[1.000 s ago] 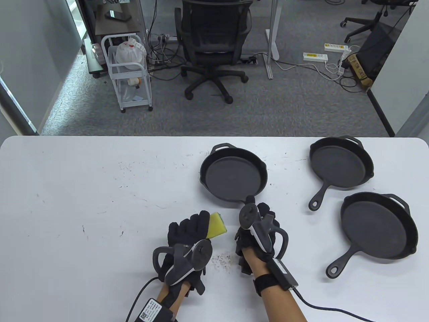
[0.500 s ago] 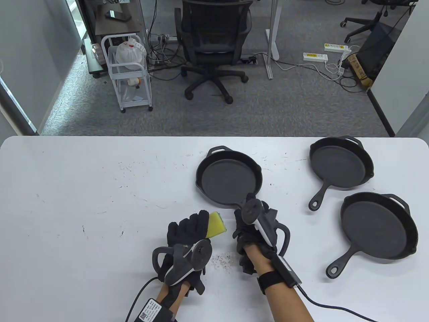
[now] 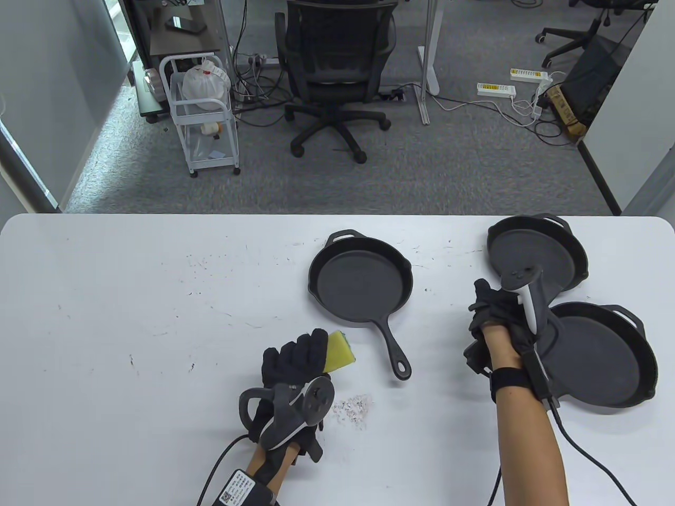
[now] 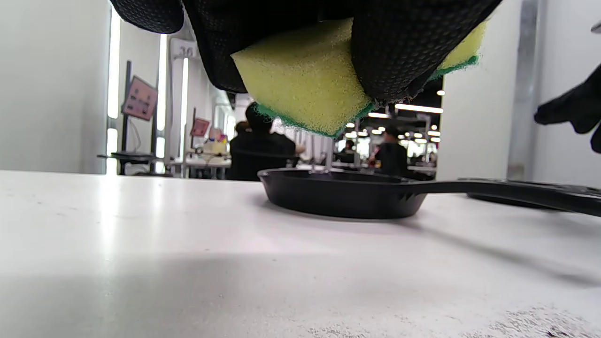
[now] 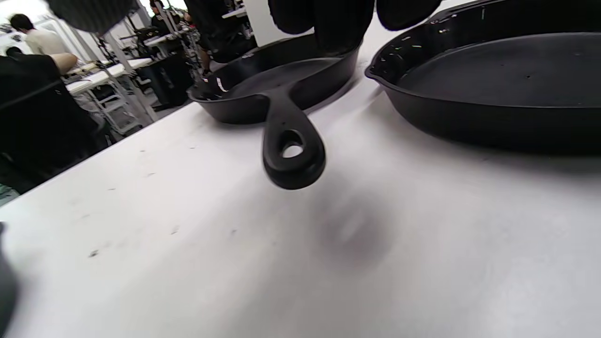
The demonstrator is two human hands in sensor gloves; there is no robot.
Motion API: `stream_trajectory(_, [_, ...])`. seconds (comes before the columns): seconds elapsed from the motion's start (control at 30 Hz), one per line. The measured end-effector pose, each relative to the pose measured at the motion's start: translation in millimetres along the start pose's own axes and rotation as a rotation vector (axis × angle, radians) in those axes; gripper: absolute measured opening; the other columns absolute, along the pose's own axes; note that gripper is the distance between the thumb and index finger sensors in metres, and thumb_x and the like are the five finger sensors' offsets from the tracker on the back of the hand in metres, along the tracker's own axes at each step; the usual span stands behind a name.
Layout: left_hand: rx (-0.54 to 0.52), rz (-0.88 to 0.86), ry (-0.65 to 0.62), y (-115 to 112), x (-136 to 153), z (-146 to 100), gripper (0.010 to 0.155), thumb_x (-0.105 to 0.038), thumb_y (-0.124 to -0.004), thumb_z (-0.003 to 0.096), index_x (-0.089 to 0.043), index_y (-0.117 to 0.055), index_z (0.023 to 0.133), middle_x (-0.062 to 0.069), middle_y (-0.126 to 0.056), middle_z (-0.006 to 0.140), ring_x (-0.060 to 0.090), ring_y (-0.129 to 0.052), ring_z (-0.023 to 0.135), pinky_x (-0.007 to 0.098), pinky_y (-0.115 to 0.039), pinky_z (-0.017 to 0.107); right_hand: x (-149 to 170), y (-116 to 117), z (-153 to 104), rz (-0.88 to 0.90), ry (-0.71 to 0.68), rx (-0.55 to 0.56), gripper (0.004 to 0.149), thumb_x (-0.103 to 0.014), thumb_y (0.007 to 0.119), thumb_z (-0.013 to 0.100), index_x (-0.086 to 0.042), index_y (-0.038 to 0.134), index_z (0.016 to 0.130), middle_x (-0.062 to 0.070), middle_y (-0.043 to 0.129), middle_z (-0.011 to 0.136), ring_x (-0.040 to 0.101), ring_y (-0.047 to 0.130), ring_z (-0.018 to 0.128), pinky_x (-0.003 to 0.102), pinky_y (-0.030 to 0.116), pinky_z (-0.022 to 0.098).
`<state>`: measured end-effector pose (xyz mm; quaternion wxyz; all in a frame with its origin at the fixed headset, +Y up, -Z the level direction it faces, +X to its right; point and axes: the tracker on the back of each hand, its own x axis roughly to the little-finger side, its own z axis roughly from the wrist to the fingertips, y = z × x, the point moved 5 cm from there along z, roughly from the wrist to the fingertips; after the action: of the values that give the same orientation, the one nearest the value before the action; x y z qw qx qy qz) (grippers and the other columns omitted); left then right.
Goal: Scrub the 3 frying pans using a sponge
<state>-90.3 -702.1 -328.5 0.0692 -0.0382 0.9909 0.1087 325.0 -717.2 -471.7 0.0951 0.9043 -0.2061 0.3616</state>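
Grip of the left hand (image 3: 292, 363): fingers curled round the yellow sponge (image 3: 340, 352), held just above the desk (image 3: 132, 295) in the lower centre of the table view; the left wrist view shows its green scouring face turned downward, ready to meet a pan. Grip of the right hand (image 3: 493, 316), at centre right: holding nothing in view, gloved fingers hanging over the handle (image 5: 291, 150) of the upper-right pan (image 3: 538, 253); whether they are straight or bent cannot be told, since the tracker covers them. Three black pans lie on the desk. The centre pan (image 3: 361, 279) sits nearest the sponge, its handle pointing toward the lower edge of the frame, free of either hand. The lower-right pan (image 3: 606, 358) lies just beside the upper-right one, partly hidden by the right forearm. Judged from this layout, the right hand is placed to take the upper-right pan's handle, while the sponge waits close by.
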Motion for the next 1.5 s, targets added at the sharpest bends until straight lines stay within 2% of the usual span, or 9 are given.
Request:
stream_trajectory(0.2, [-0.015,0.004,0.007,5,1,-1,0.081,-0.043,-0.086,0.0478,-0.025,-0.049,0.118,0.008,-0.073,0.116,0.036,-0.080,0.102,0.066,-0.056,0.077,4,25,38,-0.139,0.112,-0.042,0.089,-0.064,0.076,0.037,-0.021,0.039,0.106,0.010,0.067,0.102,0.035,0.084,0.079,0.057,0.069,0.059])
stream_trajectory(0.37, [-0.028,0.020,0.001,8,-3,-2,0.081,-0.043,-0.086,0.0478,-0.025,-0.049,0.118,0.008,-0.072,0.116,0.036,-0.080,0.102,0.065,-0.056,0.077,5,41,53,-0.148,0.132,-0.055,0.088,-0.055,0.081,0.039,-0.015,0.038,0.105,0.010,0.081,0.092,0.028,0.098,0.059,0.050,0.081,0.044])
stream_trajectory(0.47, [-0.023,0.026,-0.004,6,-5,-2,0.081,-0.043,-0.086,0.0479,-0.025,-0.049,0.117,0.008,-0.072,0.116,0.036,-0.080,0.102,0.065,-0.056,0.077,4,37,53,-0.112,0.107,-0.007,0.083,-0.042,0.084,0.042,-0.010,0.036,0.102,0.008,0.088,0.079,0.022,0.106,0.041,0.045,0.089,0.031])
stream_trajectory(0.6, [-0.012,0.026,0.003,2,-3,-1,0.081,-0.043,-0.086,0.0479,-0.025,-0.049,0.118,0.008,-0.073,0.116,0.036,-0.080,0.102,0.065,-0.056,0.077,3,21,46,-0.023,0.045,0.064,0.076,-0.036,0.079,0.045,-0.007,0.038,0.102,0.006,0.085,0.071,0.013,0.096,0.028,0.044,0.090,0.028])
stream_trajectory(0.73, [-0.001,0.022,0.008,0,-1,-1,0.081,-0.043,-0.086,0.0479,-0.025,-0.049,0.118,0.008,-0.073,0.116,0.036,-0.080,0.102,0.065,-0.056,0.077,-3,-20,31,0.047,-0.092,0.173,0.071,-0.037,0.079,0.045,-0.009,0.047,0.102,0.003,0.086,0.068,0.010,0.094,0.022,0.042,0.091,0.026])
stream_trajectory(0.8, [0.002,0.019,0.006,0,-1,-1,0.081,-0.043,-0.086,0.0480,-0.025,-0.049,0.117,0.008,-0.073,0.116,0.036,-0.080,0.102,0.065,-0.056,0.077,-6,-45,21,0.164,-0.221,0.222,0.070,-0.037,0.083,0.044,-0.010,0.053,0.101,0.002,0.089,0.064,0.010,0.094,0.017,0.041,0.091,0.021])
stream_trajectory(1.0, [0.000,0.016,0.007,0,-2,-1,0.081,-0.043,-0.086,0.0480,-0.025,-0.049,0.117,0.008,-0.073,0.116,0.036,-0.080,0.102,0.065,-0.056,0.077,-9,-76,-7,0.135,-0.364,0.248,0.068,-0.039,0.085,0.042,-0.013,0.059,0.100,0.000,0.092,0.062,0.010,0.093,0.015,0.040,0.090,0.021])
stream_trajectory(1.27, [-0.019,-0.019,0.007,5,0,-2,0.081,-0.043,-0.086,0.0481,-0.025,-0.049,0.118,0.009,-0.072,0.116,0.036,-0.080,0.102,0.065,-0.056,0.077,-5,-67,-58,0.128,-0.658,0.202,0.066,-0.040,0.088,0.040,-0.015,0.068,0.097,0.000,0.096,0.059,0.010,0.095,0.013,0.041,0.091,0.020])
stream_trajectory(1.5, [-0.062,-0.012,-0.018,15,-7,-7,0.080,-0.042,-0.083,0.0496,-0.023,-0.047,0.118,0.010,-0.070,0.117,0.037,-0.078,0.102,0.065,-0.055,0.077,4,-34,-123,-0.009,-0.947,0.194,0.066,-0.041,0.090,0.039,-0.016,0.070,0.096,-0.001,0.097,0.058,0.010,0.095,0.013,0.041,0.091,0.021])
